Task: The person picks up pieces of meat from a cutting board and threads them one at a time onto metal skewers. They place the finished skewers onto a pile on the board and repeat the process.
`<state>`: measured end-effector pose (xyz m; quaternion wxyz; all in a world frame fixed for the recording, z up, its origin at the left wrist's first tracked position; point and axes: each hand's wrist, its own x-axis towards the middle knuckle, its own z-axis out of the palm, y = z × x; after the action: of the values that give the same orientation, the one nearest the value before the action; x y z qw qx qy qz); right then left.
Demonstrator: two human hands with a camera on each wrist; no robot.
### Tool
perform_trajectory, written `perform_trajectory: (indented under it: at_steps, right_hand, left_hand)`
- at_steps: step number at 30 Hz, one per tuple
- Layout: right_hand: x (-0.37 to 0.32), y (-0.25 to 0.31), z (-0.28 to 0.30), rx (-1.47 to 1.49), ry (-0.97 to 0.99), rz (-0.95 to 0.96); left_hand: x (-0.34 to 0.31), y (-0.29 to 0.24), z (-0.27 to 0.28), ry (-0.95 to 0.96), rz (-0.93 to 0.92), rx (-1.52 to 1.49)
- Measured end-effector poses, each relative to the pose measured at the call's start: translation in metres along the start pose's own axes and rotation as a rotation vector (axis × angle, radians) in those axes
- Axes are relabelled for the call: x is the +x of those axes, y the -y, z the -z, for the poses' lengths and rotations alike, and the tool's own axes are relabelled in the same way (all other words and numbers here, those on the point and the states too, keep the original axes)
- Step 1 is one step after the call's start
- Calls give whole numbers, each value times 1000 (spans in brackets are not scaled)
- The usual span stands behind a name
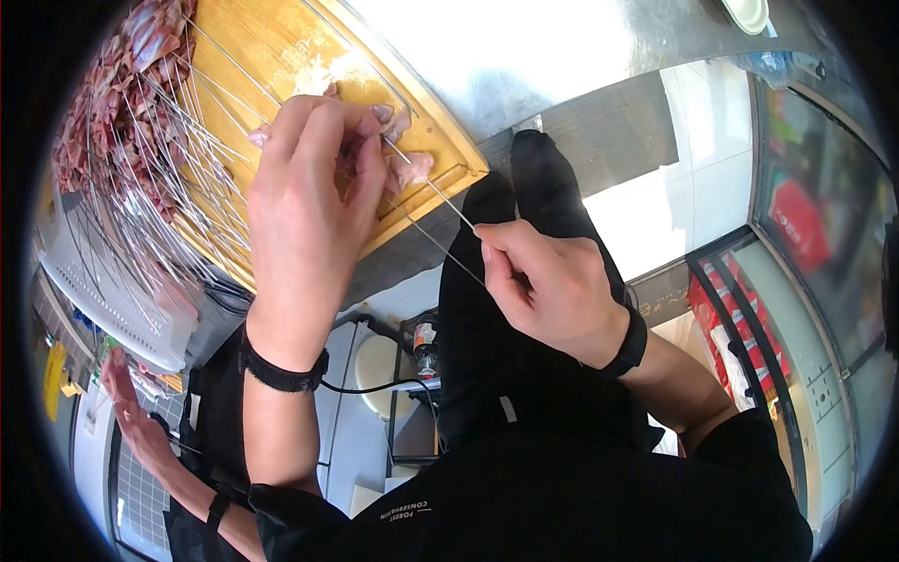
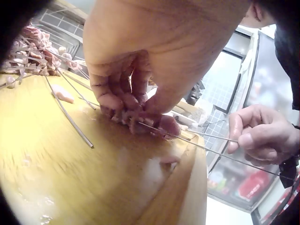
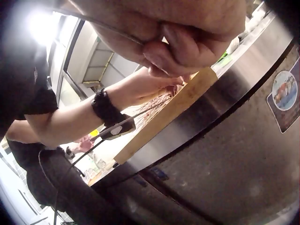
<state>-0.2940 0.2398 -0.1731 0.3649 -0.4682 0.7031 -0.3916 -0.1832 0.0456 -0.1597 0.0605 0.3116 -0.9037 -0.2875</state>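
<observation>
My left hand (image 1: 304,187) bends over the near corner of the wooden board (image 1: 272,33), its thumb and fingertips pinching a piece of pale pink raw meat (image 2: 166,125). Another bit of the meat (image 1: 409,170) shows beside those fingers in the head view. From the meat, a thin metal skewer (image 1: 449,204) runs to my right hand (image 1: 552,281), whose thumb and forefinger pinch it beyond the board's edge. A second thin rod (image 2: 220,154) lies alongside it and passes by the right hand. The fingers of the left hand partly hide the meat.
A heap of skewered raw meat (image 1: 112,122) covers the board's far left, metal skewers (image 1: 201,201) fanning out from it. Below stands a white perforated tray (image 1: 103,295). Another person's arm (image 1: 150,440) reaches in at lower left. The metal counter (image 1: 468,56) extends beyond the board.
</observation>
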Motion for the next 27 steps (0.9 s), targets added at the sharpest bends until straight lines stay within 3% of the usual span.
perform_trajectory:
  at_steps: [13, 16, 18, 22, 27]
  right_hand:
    - [15, 0, -15, 52, -89, -9]
    - [11, 0, -15, 54, -98, -7]
    - [7, -3, -17, 62, -123, 6]
    - [8, -2, -15, 67, -104, 9]
    - [16, -4, -6, -3, -44, 10]
  left_hand:
    - [-9, -1, 1, 42, -95, 2]
    - [-9, -2, 5, -43, 2, -125]
    - [-4, -3, 7, -168, 186, -139]
    - [9, -4, 6, -94, 110, 30]
    - [13, -4, 8, -51, 140, 22]
